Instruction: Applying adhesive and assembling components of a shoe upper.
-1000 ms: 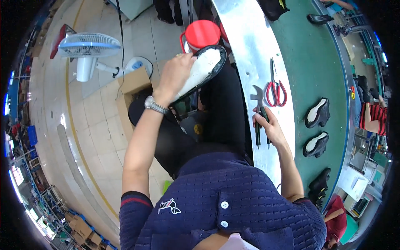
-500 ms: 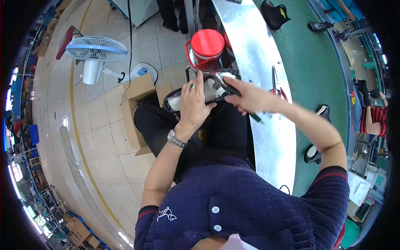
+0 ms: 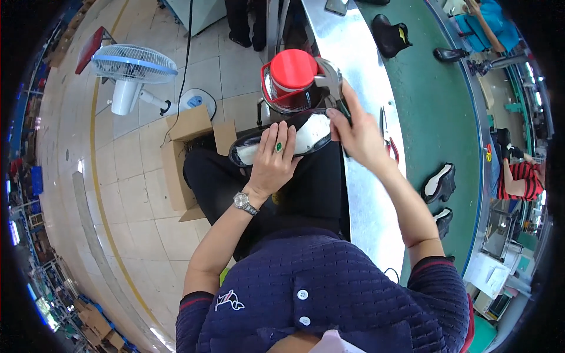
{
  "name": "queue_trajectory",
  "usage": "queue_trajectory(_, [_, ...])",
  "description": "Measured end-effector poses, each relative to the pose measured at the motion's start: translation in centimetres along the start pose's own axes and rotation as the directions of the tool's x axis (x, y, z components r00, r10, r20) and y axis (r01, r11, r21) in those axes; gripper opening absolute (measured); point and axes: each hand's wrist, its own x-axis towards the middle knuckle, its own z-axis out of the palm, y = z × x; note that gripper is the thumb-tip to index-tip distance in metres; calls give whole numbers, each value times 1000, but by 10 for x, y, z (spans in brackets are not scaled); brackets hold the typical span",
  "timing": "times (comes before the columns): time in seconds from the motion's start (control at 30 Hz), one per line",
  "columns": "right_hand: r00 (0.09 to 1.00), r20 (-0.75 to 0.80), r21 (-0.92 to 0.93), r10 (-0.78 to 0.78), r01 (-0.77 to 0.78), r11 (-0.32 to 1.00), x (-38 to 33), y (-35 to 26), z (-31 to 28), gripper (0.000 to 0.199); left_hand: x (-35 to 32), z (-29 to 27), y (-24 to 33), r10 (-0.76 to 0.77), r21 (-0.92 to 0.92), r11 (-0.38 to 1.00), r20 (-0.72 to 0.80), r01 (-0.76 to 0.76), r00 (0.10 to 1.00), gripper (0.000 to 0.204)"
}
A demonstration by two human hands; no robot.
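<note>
A black shoe lies across my lap with its white underside up. My left hand is closed over its middle, fingers laid across the white part. My right hand grips a hammer by its dark handle, next to the right end of the shoe. The hammer's curved grey metal head is raised beside a red-lidded pot. My right thumb is close to the shoe's edge; whether it touches I cannot tell.
The red-lidded pot stands just beyond the shoe. Along my right runs a metal bench with scissors on it. An open cardboard box and a fan are left. Black boots stand past the bench.
My right hand has lifted the hammer off the shoe and swung its head up and away, toward the pot. The left-hand fingers have come down flatter over the shoe.
</note>
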Motion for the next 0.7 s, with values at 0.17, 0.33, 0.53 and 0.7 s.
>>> queue_trajectory(0.17, [957, 290, -365, 6, 104, 925, 7, 8, -4, 59, -5, 0, -3, -36, -9, 999, -6, 36, 999, 70])
queue_trajectory(0.33, [979, 194, -359, 56, 18, 933, 4, 59, 19, 57, 6, 3, 4, -39, -8, 999, -6, 38, 999, 68])
queue_trajectory(0.53, [993, 80, -134, 88, -77, 988, 6, 23, 17, 54, 3, 2, 4, -83, 2, 997, -9, 83, 997, 68])
queue_trajectory(0.7, [906, 357, -282, 229, -129, 951, 13, 5, 1, 58, -1, 4, 3, -103, 21, 994, -7, 103, 995, 67])
